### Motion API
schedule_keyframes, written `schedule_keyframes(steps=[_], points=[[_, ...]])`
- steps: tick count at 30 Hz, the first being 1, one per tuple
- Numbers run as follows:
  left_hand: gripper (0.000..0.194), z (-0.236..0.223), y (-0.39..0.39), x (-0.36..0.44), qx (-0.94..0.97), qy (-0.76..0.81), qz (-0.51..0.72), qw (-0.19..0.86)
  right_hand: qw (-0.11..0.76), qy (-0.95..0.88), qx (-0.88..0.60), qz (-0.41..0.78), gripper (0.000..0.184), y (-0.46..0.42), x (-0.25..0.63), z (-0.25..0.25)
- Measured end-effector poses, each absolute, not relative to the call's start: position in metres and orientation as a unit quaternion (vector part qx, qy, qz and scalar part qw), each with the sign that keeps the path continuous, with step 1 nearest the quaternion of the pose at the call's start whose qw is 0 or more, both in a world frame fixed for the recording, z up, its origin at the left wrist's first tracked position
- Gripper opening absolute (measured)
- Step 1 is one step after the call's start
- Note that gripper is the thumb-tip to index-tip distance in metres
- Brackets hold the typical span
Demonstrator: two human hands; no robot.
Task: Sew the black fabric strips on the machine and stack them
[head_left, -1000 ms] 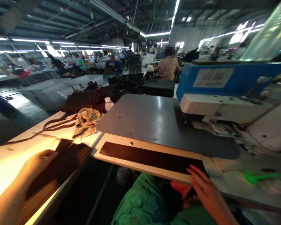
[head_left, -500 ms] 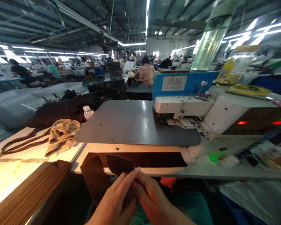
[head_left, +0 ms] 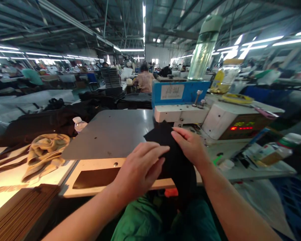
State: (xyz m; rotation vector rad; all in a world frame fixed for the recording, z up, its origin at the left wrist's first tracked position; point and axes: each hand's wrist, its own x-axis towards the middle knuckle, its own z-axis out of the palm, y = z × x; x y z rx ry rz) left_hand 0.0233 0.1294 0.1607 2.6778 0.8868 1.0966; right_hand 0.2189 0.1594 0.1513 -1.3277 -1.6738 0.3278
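Both of my hands rest on a black fabric strip (head_left: 165,137) laid over the grey metal plate (head_left: 110,134) of a sewing machine (head_left: 215,117). My left hand (head_left: 140,167) presses the strip with its fingers curled and pinching its edge. My right hand (head_left: 190,145) lies flat on the strip, fingers stretched toward the machine's white head (head_left: 180,113). The strip's far end reaches under that head, and its near end hangs off the table's edge toward my lap. A second dark strip (head_left: 95,177) lies on the wooden board in front of the plate.
A stack of dark strips (head_left: 20,211) sits at lower left. A beige cloth (head_left: 43,154), dark fabric pile (head_left: 40,122) and small bottle (head_left: 79,124) lie left of the plate. A tall bottle (head_left: 203,50) and jar (head_left: 225,78) stand on the machine. Other workers sit farther back.
My hands have carried the black strip up from my lap onto the grey plate and toward the machine head. The camera has turned right.
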Motion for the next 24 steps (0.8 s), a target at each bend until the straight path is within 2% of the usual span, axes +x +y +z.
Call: schedule_keyframes(steps=[4, 8, 24], points=[[0.030, 0.125, 0.184, 0.032, 0.884, 0.393, 0.249, 0.043, 0.319, -0.719, -0.604, 0.125, 0.031, 0.195, 0.216, 0.114], [0.032, 0.103, 0.214, 0.037, 0.886, 0.425, 0.185, 0.009, 0.236, -0.718, -0.643, 0.123, 0.031, 0.208, 0.215, 0.112], [0.032, 0.098, 0.245, 0.044, 0.891, 0.411, 0.192, 0.011, 0.168, -0.738, -0.653, 0.037, 0.033, 0.231, 0.212, 0.113]])
